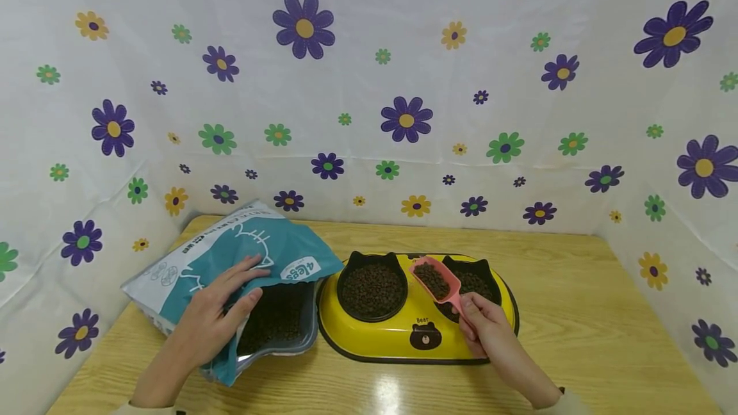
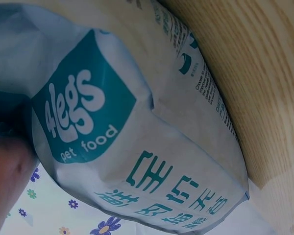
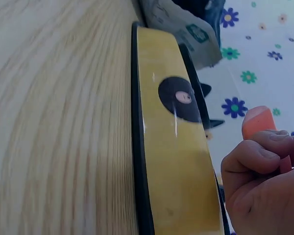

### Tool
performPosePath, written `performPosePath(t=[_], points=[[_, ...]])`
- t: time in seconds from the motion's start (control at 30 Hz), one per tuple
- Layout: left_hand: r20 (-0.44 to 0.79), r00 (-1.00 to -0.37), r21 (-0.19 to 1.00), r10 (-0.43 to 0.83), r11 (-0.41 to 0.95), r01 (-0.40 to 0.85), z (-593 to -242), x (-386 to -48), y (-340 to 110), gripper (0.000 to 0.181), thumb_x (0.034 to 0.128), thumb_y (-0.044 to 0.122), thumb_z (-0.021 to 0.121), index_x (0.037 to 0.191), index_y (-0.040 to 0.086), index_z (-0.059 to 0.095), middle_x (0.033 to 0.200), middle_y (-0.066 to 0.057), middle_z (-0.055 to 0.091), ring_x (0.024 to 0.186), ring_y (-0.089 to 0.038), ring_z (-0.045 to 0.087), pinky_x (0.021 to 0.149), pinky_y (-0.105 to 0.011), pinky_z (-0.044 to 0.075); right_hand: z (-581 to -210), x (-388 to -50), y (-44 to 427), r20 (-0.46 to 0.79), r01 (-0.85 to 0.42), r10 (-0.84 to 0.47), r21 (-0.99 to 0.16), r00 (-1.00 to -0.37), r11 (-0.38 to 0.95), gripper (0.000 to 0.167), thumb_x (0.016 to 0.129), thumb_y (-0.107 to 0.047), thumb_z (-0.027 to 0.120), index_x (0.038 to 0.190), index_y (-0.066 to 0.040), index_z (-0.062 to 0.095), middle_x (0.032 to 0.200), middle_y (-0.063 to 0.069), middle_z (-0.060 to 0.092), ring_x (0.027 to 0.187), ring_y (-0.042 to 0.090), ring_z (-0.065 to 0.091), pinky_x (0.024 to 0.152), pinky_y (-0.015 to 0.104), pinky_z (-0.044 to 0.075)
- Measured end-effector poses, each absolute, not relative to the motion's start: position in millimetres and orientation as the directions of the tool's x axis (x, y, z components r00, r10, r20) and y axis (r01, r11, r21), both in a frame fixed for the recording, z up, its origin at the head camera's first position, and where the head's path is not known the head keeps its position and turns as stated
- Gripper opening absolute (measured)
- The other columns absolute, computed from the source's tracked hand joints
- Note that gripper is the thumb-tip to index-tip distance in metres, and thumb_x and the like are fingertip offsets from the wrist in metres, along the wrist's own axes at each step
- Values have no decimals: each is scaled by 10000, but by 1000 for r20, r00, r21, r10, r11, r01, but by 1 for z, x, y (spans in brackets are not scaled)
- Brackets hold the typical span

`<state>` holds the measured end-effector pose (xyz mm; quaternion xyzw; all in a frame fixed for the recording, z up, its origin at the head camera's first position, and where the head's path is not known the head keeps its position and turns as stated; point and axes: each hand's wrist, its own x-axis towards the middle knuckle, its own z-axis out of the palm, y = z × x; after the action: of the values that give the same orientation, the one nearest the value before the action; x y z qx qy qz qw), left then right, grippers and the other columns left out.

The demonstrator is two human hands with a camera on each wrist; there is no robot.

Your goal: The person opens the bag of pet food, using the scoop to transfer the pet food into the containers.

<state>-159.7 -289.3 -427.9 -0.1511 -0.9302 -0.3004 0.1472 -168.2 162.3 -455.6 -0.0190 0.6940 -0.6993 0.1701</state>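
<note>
A teal and white pet food bag (image 1: 225, 242) lies on its side at the left, its mouth facing the bowls, brown kibble (image 1: 273, 319) visible inside. My left hand (image 1: 213, 319) holds the edge of the bag's mouth, fingers on the upper flap and thumb beside the opening. My right hand (image 1: 490, 332) grips the handle of a pink scoop (image 1: 455, 284) loaded with kibble. The scoop is above the yellow double feeder (image 1: 375, 341), beside its right bowl (image 1: 478, 274), partly covering it. Kibble shows in that bowl and in the left bowl (image 1: 371, 287).
Everything rests on a wood-grain table (image 1: 582, 312). A white flowered cloth (image 1: 357, 82) hangs behind the table and along both sides. The feeder has a black rim around its base and stands close to the bag's mouth.
</note>
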Motion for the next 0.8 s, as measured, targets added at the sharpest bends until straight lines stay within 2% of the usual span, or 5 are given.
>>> performPosePath(t=[0.27, 0.5, 0.67, 0.73, 0.8], points=[[380, -904, 517, 195, 766, 383, -428, -161, -290, 348, 1047, 269, 589, 1385, 350, 615, 1589, 21, 480, 1473, -328, 447, 1119, -5, 183, -457, -169, 187, -184, 180, -200, -983, -962, 39, 334, 1128, -311, 359, 1019, -12, 461, 656, 4, 387, 476, 116, 257, 452, 290, 203], [358, -913, 512, 194, 778, 366, -428, -161, -290, 342, 1051, 289, 581, 1386, 350, 612, 1596, 26, 471, 1483, -324, 436, 1177, -469, 393, -456, -168, 206, -143, 122, -65, -958, -988, 261, 403, 1116, -341, 410, 1109, 35, 552, 641, 10, 395, 479, 85, 292, 441, 235, 286], [364, -911, 510, 194, 777, 369, -429, -161, -290, 344, 1050, 286, 583, 1386, 352, 612, 1591, 26, 477, 1478, -319, 443, 1188, -133, 286, -457, -166, 216, 38, -34, -6, -811, -999, 585, 352, 1104, -322, 470, 1127, -29, 664, 674, 16, 505, 533, 75, 403, 493, 251, 380], [365, -911, 508, 193, 779, 369, -430, -160, -290, 344, 1049, 287, 584, 1385, 355, 612, 1589, 27, 481, 1476, -317, 446, 1180, -126, 286, -459, -165, 218, 143, -122, -23, -739, -989, 663, 271, 1092, -238, 509, 1092, -32, 685, 668, -2, 515, 534, 53, 397, 489, 241, 375], [366, -911, 503, 193, 782, 368, -430, -160, -290, 343, 1049, 286, 584, 1384, 353, 613, 1587, 24, 483, 1474, -319, 449, 1207, -267, 354, -464, -164, 219, 251, -213, -54, -665, -966, 716, 198, 1069, -158, 549, 1049, -26, 695, 640, -40, 488, 515, 17, 355, 470, 225, 351]])
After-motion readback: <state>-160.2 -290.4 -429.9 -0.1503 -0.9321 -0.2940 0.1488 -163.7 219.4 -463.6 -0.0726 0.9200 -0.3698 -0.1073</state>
